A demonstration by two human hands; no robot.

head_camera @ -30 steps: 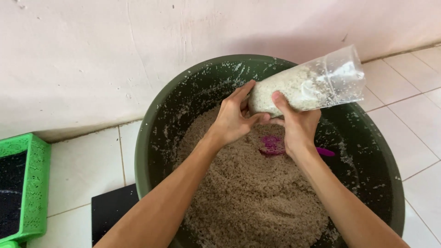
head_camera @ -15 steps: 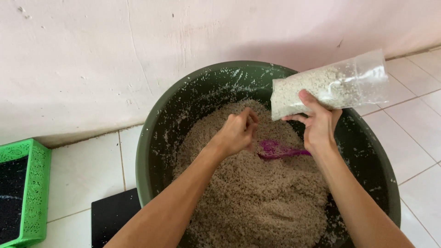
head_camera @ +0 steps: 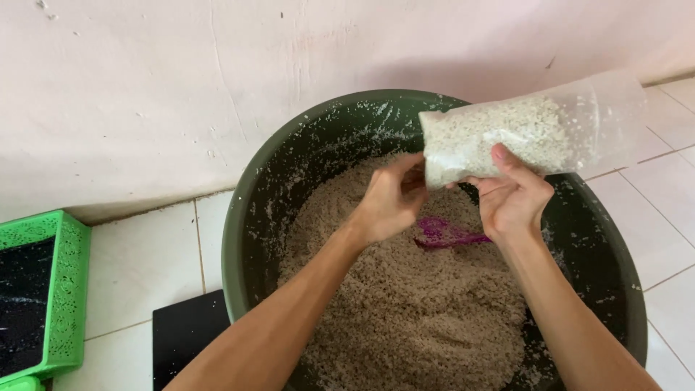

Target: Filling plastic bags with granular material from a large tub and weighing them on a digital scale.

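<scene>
A large dark green basin [head_camera: 246, 217] holds a heap of pale brown grainy material [head_camera: 405, 304]. My right hand [head_camera: 515, 195] grips a clear plastic bag [head_camera: 528, 134] partly filled with the same grains, held on its side over the basin's far rim. The bag's packed bottom end points left. My left hand [head_camera: 391, 197] is at that end, fingertips pinching or touching its lower corner. A magenta scoop [head_camera: 445, 233] lies on the grains just below both hands, partly hidden by my right hand.
The basin stands on white floor tiles [head_camera: 145, 261] against a pale pink wall [head_camera: 217, 87]. A green perforated basket [head_camera: 69, 289] with dark contents is at the left edge. A flat black object [head_camera: 188, 329] lies on the floor beside the basin.
My right hand has shifted the bag slightly right and up. My left hand, lower on the grains half a second ago, has come back up to the bag's left end.
</scene>
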